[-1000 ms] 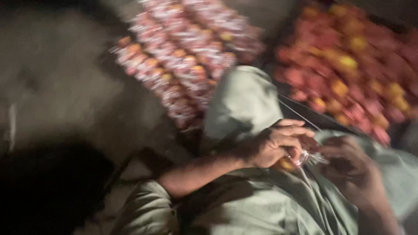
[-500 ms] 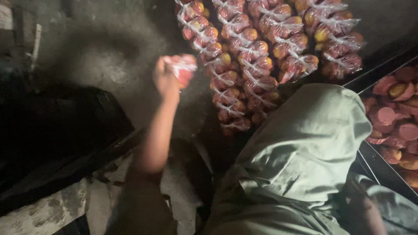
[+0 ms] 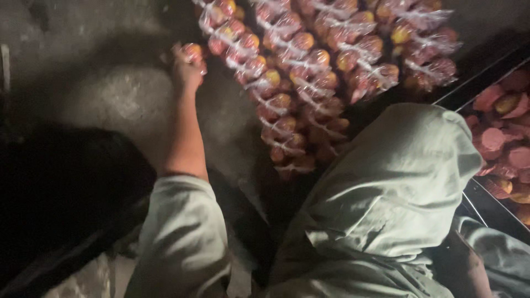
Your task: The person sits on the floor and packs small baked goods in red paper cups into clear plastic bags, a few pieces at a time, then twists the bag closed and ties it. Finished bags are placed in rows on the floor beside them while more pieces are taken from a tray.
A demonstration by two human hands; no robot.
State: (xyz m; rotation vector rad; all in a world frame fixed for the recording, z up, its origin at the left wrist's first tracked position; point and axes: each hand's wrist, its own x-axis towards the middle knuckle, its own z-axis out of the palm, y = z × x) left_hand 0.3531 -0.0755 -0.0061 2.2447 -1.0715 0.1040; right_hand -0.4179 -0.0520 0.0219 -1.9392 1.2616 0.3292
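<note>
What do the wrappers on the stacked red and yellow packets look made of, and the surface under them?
Stacked red and yellow packets: thin clear plastic film, glossy; white glints and twisted ends show it. Grey floor surface: probably concrete or stone, matt and mottled. The left hand grips one packet.

The right hand (image 3: 461, 259) sat mostly hidden behind the raised knee in pale green cloth (image 3: 397, 182). The dark tray of loose red and yellow pieces (image 3: 505, 138) ran off the right edge. The left side lay too dark to make out.
</note>
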